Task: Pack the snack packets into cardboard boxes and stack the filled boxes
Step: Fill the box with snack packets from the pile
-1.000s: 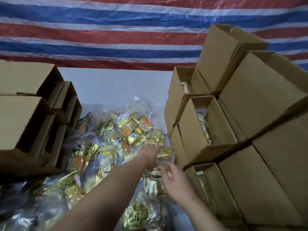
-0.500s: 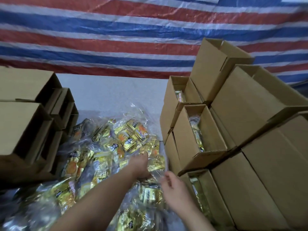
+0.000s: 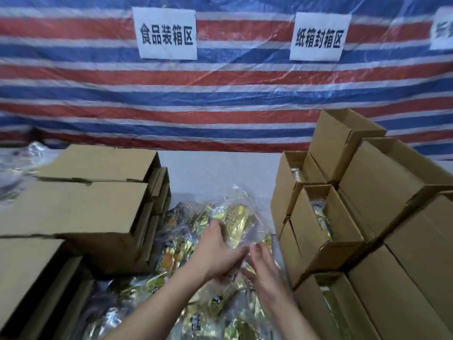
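hands meet at lower centre of the frame over the heap of snack packets (image 3: 171, 261) on the surface (image 3: 215, 173). left hand (image 3: 215, 251) has its grip curled round a clear bag of gold packets (image 3: 239, 224), raised just above the heap; right hand (image 3: 263, 263) touches the bag's lower end, but whether its fingers pinch the plastic i cannot tell. the bag's long axis runs from lower centre up toward the upper right, its loose plastic top pointing up toward the striped tarp (image 3: 220, 99).

to do this step well, i judge the bag should be gathered narrow with both hands so loose plastic does not snag a cardboard edge, then turned end-first toward an open box (image 3: 321, 217) in the stack at right of the frame. the empty boxes (image 3: 81, 204) lie stacked at left.
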`<state>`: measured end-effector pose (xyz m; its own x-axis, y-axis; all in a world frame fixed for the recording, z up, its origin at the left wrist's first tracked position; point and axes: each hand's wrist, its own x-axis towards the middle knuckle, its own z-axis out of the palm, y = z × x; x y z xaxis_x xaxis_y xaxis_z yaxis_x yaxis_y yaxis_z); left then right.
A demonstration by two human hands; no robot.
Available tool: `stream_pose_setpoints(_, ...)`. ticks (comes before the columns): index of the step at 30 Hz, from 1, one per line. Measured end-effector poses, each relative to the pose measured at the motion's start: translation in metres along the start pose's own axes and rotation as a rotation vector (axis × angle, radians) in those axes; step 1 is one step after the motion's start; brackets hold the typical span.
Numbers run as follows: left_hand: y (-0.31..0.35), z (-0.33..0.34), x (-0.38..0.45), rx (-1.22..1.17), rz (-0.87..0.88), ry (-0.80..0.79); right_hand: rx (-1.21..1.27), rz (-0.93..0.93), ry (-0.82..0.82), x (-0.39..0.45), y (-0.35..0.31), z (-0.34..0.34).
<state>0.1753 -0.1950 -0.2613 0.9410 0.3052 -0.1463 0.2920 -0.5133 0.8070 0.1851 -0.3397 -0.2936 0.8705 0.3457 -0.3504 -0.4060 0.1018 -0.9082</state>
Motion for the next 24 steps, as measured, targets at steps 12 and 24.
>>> stream_pose_setpoints(12,0.019,-0.025,-0.06,0.167,0.153,-0.069,0.442,0.106,-0.155,-0.017,-0.027,0.036)
stream_pose_setpoints(24,-0.064,-0.061,-0.105,-0.197,-0.01,-0.116,0.551,-0.041,-0.183,-0.04,-0.03,0.004)
